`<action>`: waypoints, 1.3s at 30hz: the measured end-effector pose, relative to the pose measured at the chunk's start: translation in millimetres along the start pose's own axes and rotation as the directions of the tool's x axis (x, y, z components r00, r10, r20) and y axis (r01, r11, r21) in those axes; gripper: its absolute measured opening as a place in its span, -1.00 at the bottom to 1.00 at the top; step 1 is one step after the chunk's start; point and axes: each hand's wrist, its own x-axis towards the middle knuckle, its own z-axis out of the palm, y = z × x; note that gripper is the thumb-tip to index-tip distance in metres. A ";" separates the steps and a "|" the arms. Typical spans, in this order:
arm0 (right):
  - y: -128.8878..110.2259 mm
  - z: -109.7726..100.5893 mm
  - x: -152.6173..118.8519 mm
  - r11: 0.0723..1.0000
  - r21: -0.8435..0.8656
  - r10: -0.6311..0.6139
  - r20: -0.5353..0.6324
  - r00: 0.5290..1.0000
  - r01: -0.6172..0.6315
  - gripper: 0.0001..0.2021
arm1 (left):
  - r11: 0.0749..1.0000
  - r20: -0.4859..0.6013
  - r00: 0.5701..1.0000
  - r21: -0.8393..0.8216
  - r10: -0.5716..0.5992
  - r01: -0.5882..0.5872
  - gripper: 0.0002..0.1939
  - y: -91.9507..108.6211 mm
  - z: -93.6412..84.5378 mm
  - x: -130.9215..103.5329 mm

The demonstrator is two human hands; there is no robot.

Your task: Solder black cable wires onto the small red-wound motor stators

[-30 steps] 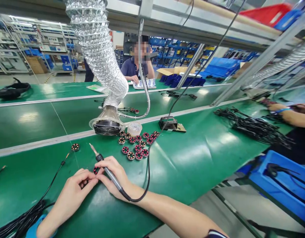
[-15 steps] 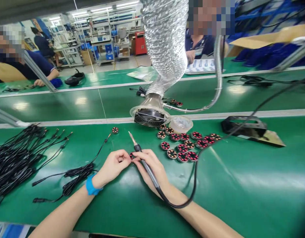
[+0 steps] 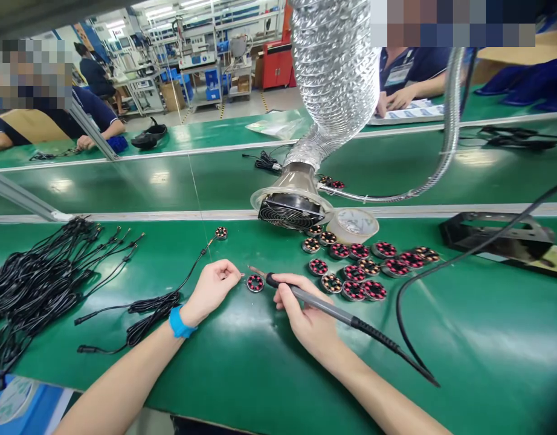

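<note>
The right hand [image 3: 308, 314], gripping a soldering iron [image 3: 326, 303], has parted from the pinched left hand [image 3: 215, 287], the coil ring [image 3: 255, 283] between them.

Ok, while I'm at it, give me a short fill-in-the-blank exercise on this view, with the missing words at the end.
1. The soldering iron is held in the person's ____ hand.
2. The wristband by the left hand is coloured ____.
3. One red-wound round part lies between the person's two ____.
4. The big pile of black cables lies on the picture's ____ side.

Missing words: right; blue; hands; left.
</note>
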 end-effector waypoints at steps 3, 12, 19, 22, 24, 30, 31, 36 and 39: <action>-0.2 -0.9 -1.7 1.000 -0.002 -0.010 0.014 1.000 0.010 -0.79 | 1.000 0.004 1.000 -0.001 -0.004 0.004 -0.81 1.5 0.2 -0.6; -6.1 -3.1 -1.0 0.999 -0.044 -0.021 0.053 0.998 0.023 -0.81 | 1.000 0.010 1.000 -0.009 0.000 0.000 -0.80 -3.8 -0.5 -0.1; -7.0 -2.9 0.4 0.994 -0.087 -0.059 0.076 0.995 0.066 -0.82 | 1.000 0.014 1.000 -0.022 -0.005 0.005 -0.79 -4.8 -0.5 0.0; -8.4 -3.3 0.6 0.995 -0.082 -0.056 0.082 0.995 0.063 -0.82 | 0.999 0.015 1.000 -0.033 -0.001 0.002 -0.80 -3.9 -0.3 -0.5; -8.1 -3.5 0.0 0.996 -0.075 -0.043 0.068 0.997 0.048 -0.82 | 0.999 0.017 1.000 -0.040 0.002 -0.001 -0.80 -3.8 -0.4 -0.7; -5.2 -3.5 -1.6 0.998 -0.052 -0.037 0.028 0.999 0.039 -0.82 | 0.999 0.020 1.000 -0.035 0.011 -0.010 -0.79 -5.2 -0.7 -0.1; -5.4 -3.5 -1.6 0.998 -0.052 -0.040 0.030 0.999 0.041 -0.82 | 0.999 0.020 1.000 -0.037 0.011 -0.011 -0.79 -5.4 -0.6 0.0; -7.6 -3.9 -1.4 0.998 -0.045 -0.038 0.032 0.999 0.039 -0.82 | 0.999 0.019 1.000 -0.034 0.008 -0.007 -0.80 -5.8 -0.3 0.2; -7.8 -3.6 -1.6 0.999 -0.049 -0.015 0.031 0.999 0.017 -0.82 | 0.999 0.018 1.000 -0.033 0.004 -0.003 -0.81 -6.2 -0.3 0.5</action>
